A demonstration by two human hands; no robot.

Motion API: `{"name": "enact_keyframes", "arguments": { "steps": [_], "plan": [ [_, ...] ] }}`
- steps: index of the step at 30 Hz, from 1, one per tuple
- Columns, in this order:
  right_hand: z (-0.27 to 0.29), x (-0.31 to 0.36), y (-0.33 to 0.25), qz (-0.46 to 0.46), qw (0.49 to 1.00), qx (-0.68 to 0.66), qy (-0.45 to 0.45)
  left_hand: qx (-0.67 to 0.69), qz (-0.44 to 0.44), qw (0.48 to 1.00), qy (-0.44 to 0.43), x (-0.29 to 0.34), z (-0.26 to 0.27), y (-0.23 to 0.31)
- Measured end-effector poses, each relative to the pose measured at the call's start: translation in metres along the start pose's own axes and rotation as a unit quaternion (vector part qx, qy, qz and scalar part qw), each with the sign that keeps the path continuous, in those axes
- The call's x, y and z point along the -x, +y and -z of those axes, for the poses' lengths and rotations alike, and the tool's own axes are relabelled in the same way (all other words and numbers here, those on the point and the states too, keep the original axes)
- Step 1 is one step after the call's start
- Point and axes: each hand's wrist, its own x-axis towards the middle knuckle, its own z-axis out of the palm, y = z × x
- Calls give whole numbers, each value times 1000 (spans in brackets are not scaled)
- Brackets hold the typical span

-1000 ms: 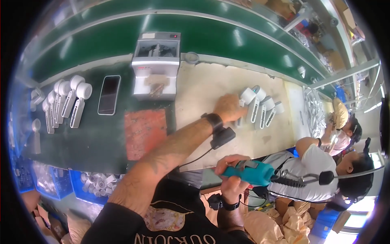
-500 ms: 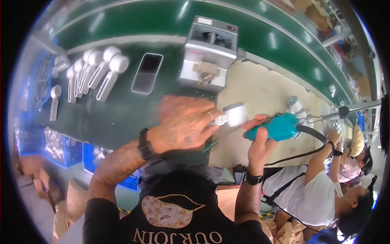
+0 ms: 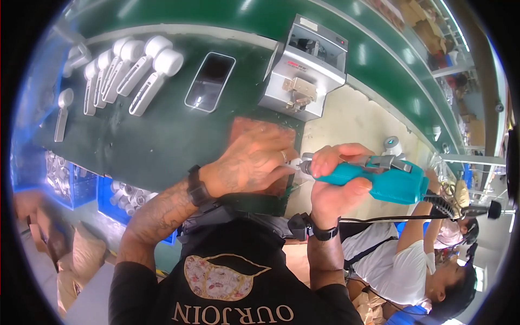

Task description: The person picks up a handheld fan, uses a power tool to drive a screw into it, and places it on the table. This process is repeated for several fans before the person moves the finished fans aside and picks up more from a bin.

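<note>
My right hand (image 3: 341, 187) grips a teal electric screwdriver (image 3: 398, 181), its nose turned left. The nose meets a small white plastic part (image 3: 295, 163) pinched in the fingers of my left hand (image 3: 254, 157). Most of that part is hidden by my fingers and the screwdriver. Below my left hand a reddish-brown pad (image 3: 238, 130) lies on the dark green table mat (image 3: 157, 146). Several white handled devices with round heads (image 3: 149, 76) lie fanned out at the far left. A smaller white one (image 3: 62, 114) lies apart from them.
A phone (image 3: 210, 81) and a grey metal machine (image 3: 306, 70) sit at the back. A white round-headed piece (image 3: 392, 145) stands on the beige sheet (image 3: 352, 116). Blue bins of parts (image 3: 127, 197) are at left. A co-worker in white (image 3: 390, 254) is at right.
The screwdriver has moved left and its nose now meets the part in my left hand. The part's round white head, visible before, is now out of sight. The view has shifted.
</note>
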Motion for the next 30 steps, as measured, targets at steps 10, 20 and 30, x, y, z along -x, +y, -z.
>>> {"name": "enact_keyframes", "arguments": {
  "steps": [10, 20, 30],
  "plan": [
    [-28, -75, 17, 85, 996, 2, 14, -59, 45, 997, -12, -7, 5, -15],
    [-34, -96, 55, 85, 992, 84, -33, -75, 38, 996, -7, 2, 2, -15],
    [-4, -48, 21, 11, 997, 21, -68, -76, 81, 994, -13, 3, 0, -14]
  ]
}}
